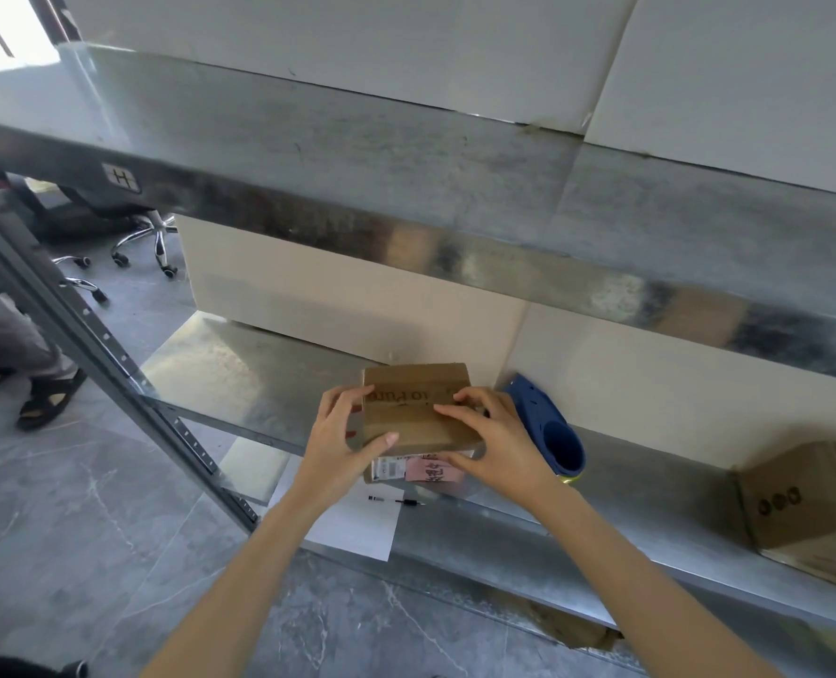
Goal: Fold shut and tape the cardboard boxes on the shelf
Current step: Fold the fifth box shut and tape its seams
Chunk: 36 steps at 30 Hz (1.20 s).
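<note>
Your left hand (342, 433) and right hand (496, 435) both clasp the box (413, 413) on the shelf (259, 374), fingers on its top. Probably light, stiff cardboard, so hold the edges.

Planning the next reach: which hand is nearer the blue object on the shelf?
Right. The right hand grips the cardboard box at its right edge, just beside the blue object; the left hand grips the box's left edge, farther away.

I see the small cardboard box (416, 408) mid metal shelf (239, 364), flaps folded flat, pink label (434, 471) on its front. A bigger cardboard box (812, 506) sits at that shelf's right end.
</note>
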Each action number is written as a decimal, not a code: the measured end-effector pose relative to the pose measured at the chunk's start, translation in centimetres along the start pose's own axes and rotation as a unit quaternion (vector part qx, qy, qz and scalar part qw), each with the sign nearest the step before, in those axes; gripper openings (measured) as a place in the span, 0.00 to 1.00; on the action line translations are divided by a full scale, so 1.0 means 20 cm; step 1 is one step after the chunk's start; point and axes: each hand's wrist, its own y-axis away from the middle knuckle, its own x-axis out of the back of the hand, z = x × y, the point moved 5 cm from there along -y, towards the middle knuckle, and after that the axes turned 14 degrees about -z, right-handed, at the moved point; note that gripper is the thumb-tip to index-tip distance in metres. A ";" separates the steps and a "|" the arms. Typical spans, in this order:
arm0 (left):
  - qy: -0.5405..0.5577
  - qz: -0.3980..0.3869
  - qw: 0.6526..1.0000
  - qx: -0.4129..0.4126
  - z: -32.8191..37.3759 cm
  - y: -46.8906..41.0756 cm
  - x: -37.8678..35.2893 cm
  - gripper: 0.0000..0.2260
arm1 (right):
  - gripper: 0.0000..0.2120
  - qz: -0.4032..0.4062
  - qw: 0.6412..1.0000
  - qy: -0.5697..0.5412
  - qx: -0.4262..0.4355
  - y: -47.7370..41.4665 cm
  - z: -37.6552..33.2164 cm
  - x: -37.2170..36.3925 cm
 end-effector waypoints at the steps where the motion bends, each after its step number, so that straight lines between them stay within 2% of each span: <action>1: 0.009 -0.011 1.000 -0.003 -0.01 -0.01 0.03 0.27 | 0.28 -0.008 1.000 0.009 0.005 0.01 0.00 0.00; 4: 0.013 0.006 1.000 -0.008 -0.02 -0.04 0.11 0.23 | 0.29 -0.025 0.997 0.063 0.032 0.03 -0.03 0.00; 7: -0.078 0.080 0.993 -0.022 -0.02 -0.04 0.15 0.15 | 0.30 -0.023 0.992 0.119 0.045 0.04 -0.06 -0.02; 9: -0.131 0.119 0.984 -0.015 0.00 -0.03 0.14 0.09 | 0.28 -0.016 0.992 0.115 0.052 0.03 -0.08 -0.02; 11: -0.127 0.145 0.981 0.005 0.01 -0.02 0.11 0.07 | 0.27 -0.022 0.995 0.082 0.054 0.02 -0.08 -0.01; 14: -0.061 0.138 0.988 0.011 0.02 -0.01 0.05 0.12 | 0.27 -0.024 0.997 0.057 0.056 0.01 -0.09 -0.01; 19: -0.033 0.094 0.995 -0.009 0.03 -0.01 -0.02 0.24 | 0.23 -0.001 0.995 0.076 0.067 0.01 -0.12 -0.01; 22: -0.019 0.079 0.997 -0.014 0.02 -0.03 0.00 0.24 | 0.21 0.000 0.997 0.052 0.060 0.01 -0.10 0.01; 25: -0.024 0.052 0.998 0.001 0.02 -0.07 0.01 0.23 | 0.26 0.014 0.999 0.048 0.019 0.00 -0.04 0.02; 28: -0.021 0.015 1.000 0.003 0.04 -0.11 0.00 0.24 | 0.28 0.008 1.000 -0.026 -0.005 0.00 -0.02 -0.02; 32: -0.038 -0.054 0.998 0.011 0.03 -0.12 -0.06 0.34 | 0.28 0.043 0.997 -0.054 -0.032 0.00 -0.01 -0.04; 36: -0.134 -0.066 0.989 0.022 0.01 -0.13 -0.04 0.34 | 0.27 0.030 0.998 -0.045 -0.043 -0.01 -0.01 -0.03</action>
